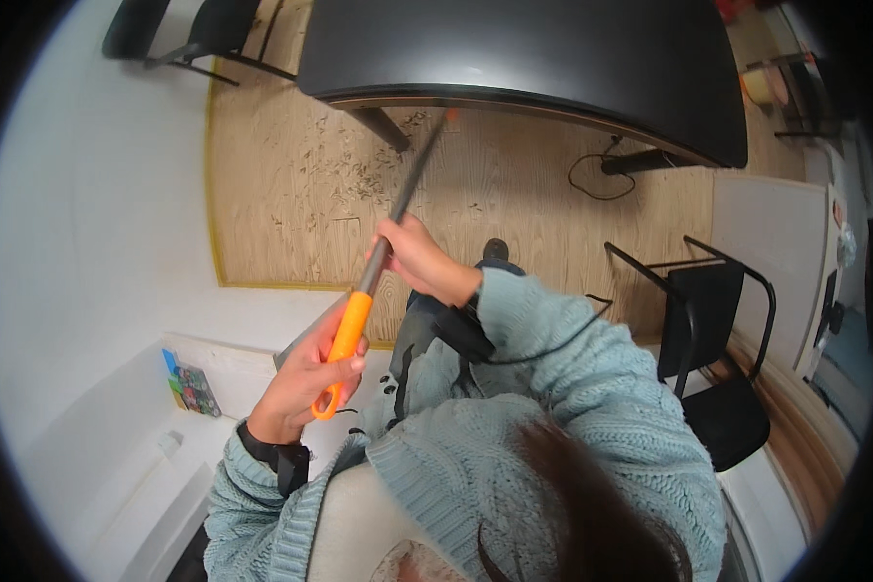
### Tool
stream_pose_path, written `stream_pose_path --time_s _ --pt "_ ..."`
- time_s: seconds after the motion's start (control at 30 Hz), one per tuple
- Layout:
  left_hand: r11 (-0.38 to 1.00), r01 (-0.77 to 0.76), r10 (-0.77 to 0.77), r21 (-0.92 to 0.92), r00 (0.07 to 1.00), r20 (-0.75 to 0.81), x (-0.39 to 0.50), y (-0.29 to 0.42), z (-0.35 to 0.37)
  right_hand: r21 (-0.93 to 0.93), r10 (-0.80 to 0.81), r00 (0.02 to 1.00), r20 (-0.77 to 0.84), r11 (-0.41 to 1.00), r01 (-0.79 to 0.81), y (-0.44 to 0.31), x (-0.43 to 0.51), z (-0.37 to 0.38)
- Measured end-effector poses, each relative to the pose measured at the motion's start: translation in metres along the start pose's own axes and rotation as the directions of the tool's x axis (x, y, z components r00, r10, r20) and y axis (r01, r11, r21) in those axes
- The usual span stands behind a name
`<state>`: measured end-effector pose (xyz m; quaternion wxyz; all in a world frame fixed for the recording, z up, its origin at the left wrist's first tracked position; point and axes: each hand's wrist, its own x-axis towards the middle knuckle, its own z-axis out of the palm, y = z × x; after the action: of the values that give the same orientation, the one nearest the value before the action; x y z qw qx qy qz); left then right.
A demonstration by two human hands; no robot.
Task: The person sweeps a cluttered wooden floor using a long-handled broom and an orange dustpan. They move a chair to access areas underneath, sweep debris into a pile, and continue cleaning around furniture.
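Note:
A long-handled tool with a grey pole (416, 171) and an orange end grip slants from my body towards the dark table; its far end is hidden near the table's edge, where a bit of orange shows. My left hand (311, 375) is closed round the orange grip (349, 327), just above its hanging loop. Further up, my right hand (418, 258) holds the grey pole. Small brown scraps (364, 178) lie scattered on the wood-patterned floor (291, 240), left of the pole.
The dark table (524, 51) spans the top, its leg (382, 127) beside the scraps. A black cable (600, 190) loops on the floor at right. A black armchair (702, 313) stands right of me, and more chairs (222, 29) are at the upper left. A white wall (116, 182) borders the left.

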<state>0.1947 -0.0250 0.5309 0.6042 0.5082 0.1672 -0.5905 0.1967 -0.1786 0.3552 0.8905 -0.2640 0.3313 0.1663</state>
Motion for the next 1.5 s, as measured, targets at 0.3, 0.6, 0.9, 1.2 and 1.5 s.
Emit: stream_pose_path --time_s 0.3,0.6,0.9,1.2,1.5 --pt "0.959 0.221 -0.177 -0.178 0.956 0.233 0.021 -0.028 -0.073 0.011 0.297 0.931 -0.214 0.954 -0.301 0.072 -0.014 -0.05" --pt "0.919 -0.012 0.01 -0.395 1.0 -0.008 -0.028 -0.04 -0.17 0.063 0.408 0.908 0.093 0.908 -0.414 0.188 0.09 0.017" --pt "0.868 -0.176 0.059 -0.465 0.965 -0.256 -0.085 -0.038 -0.183 -0.21 0.413 0.904 0.109 0.898 -0.385 0.197 0.113 0.133" --pt "0.751 -0.222 0.076 -0.622 0.965 -0.252 -0.143 -0.06 -0.119 -0.428 0.437 0.895 0.092 0.829 -0.361 0.157 0.025 0.142" --pt "0.664 -0.012 -0.033 -0.748 0.998 -0.045 -0.034 -0.157 -0.084 -0.688 0.513 0.804 -0.302 0.466 -0.556 0.139 0.033 -0.013"
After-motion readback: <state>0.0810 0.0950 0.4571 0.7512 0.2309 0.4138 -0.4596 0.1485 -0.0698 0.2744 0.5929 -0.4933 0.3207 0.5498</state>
